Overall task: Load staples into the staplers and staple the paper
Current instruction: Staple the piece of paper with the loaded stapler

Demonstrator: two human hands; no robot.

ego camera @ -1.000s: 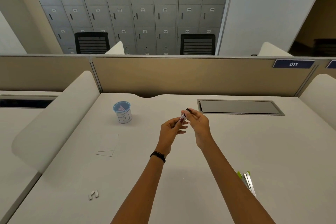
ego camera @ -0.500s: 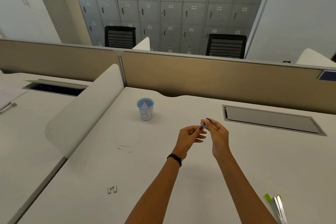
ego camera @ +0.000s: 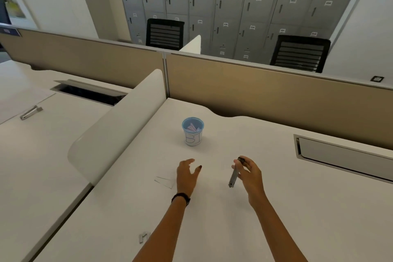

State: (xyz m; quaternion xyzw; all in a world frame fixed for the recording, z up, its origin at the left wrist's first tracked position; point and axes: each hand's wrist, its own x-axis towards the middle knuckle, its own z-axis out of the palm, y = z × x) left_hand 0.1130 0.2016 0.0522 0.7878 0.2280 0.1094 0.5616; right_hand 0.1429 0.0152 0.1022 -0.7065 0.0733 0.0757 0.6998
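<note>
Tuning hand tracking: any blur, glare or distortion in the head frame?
Head view: wide-angle bends the partition and desk edges; light soft and even, no harsh glare, only faint shadows; left hand and right hand slightly soft; the stapler in the right hand is smeared; the white paper barely separates from the desk.

You hold the slim grey stapler (ego camera: pixel 234 176) in your right hand (ego camera: pixel 251 174). It hangs almost upright above the desk (ego camera: pixel 297 208), with its black end at the top. The small white paper (ego camera: pixel 164 182) lies flat just beside your left hand (ego camera: pixel 187 176). The short staple strips (ego camera: pixel 143 238) lie well nearer to you.
</note>
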